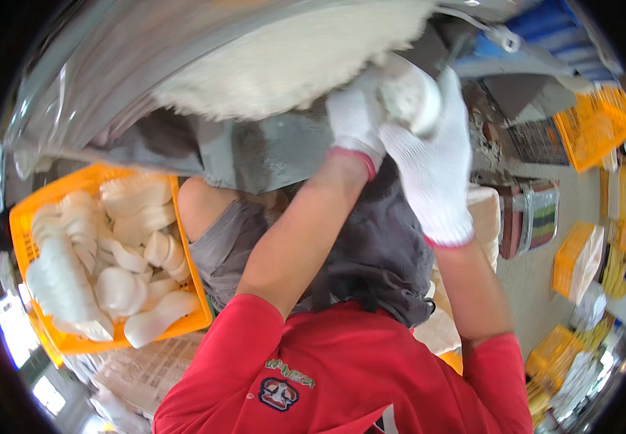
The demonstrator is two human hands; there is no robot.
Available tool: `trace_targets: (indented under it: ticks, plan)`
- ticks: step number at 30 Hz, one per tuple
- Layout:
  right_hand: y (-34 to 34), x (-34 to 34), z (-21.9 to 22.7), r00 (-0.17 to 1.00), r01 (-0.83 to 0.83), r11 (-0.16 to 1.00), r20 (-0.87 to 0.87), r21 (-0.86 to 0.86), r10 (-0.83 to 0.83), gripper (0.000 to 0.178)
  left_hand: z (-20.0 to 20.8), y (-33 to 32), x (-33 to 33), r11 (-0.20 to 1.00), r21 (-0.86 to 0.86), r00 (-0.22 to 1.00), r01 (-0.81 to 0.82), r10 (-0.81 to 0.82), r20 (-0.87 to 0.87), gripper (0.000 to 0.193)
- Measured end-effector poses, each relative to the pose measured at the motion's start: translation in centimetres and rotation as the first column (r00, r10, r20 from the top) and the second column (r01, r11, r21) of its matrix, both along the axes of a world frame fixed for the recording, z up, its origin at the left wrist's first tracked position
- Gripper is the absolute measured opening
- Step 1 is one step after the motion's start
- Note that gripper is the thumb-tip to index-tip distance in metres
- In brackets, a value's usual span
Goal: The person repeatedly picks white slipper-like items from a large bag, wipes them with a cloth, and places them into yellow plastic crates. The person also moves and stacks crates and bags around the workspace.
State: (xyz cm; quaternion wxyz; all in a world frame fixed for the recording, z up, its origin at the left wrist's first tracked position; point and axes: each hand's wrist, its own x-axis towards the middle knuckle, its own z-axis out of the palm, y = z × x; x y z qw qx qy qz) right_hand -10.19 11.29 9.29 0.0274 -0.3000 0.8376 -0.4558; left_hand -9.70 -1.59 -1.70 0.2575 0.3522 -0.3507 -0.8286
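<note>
Both my hands wear white knitted gloves with pink cuffs. My right hand [432,170] is wrapped round a small white rounded piece [408,98], perhaps ceramic, with its thumb and fingers on either side. Close against the same piece is my left hand [356,119], its fingers partly hidden behind it and blurred. Just beyond my hands a large fluffy white buffing wheel [277,65] shows its shaggy, blurred edge. The piece is right beside that edge; I cannot tell whether they touch. Grey sheeting [96,79] surrounds the wheel.
On my left stands an orange plastic crate [194,278] heaped with white curved pieces [121,289], some stacked. A brown case [530,217] and more orange crates [595,130] stand on the floor to my right. Cardboard [150,372] lies below the left crate.
</note>
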Motion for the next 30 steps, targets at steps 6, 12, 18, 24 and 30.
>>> trace_targets:
  ticks: [6, 12, 18, 24, 30]
  plan:
    - [-3.5, -6.0, -6.4, 0.999, 0.007, 0.997, 0.037, -0.073, -0.004, 0.059, 1.3, -7.2, 5.8, 0.438, -0.521, 0.610, 0.733, -0.084, 0.788, 0.062]
    - [-6.8, -7.2, -2.1, 0.560, -0.077, 0.836, -0.670, 0.543, 0.487, 0.019, 1.9, -4.0, 9.5, 0.710, -0.479, 0.825, 0.517, -0.266, 0.498, 0.058]
    - [0.1, -0.3, 2.0, 0.728, -0.340, 0.879, -0.498, 0.335, 0.471, 0.072, -1.5, -2.0, 4.4, 0.862, -0.463, 0.969, 0.207, -0.116, 0.218, 0.046]
    - [1.8, 0.4, -0.8, 0.753, -0.335, 0.651, -0.222, 0.681, 0.619, 0.045, -0.8, -2.7, 8.6, 0.857, 0.274, 0.822, 0.437, -0.257, -0.508, 0.057]
    - [-4.4, 7.3, -0.8, 0.786, -0.425, 0.838, -0.318, 0.343, 0.529, 0.049, 1.8, -4.6, 10.6, 0.947, 0.321, 0.944, -0.012, 0.117, -0.309, 0.071]
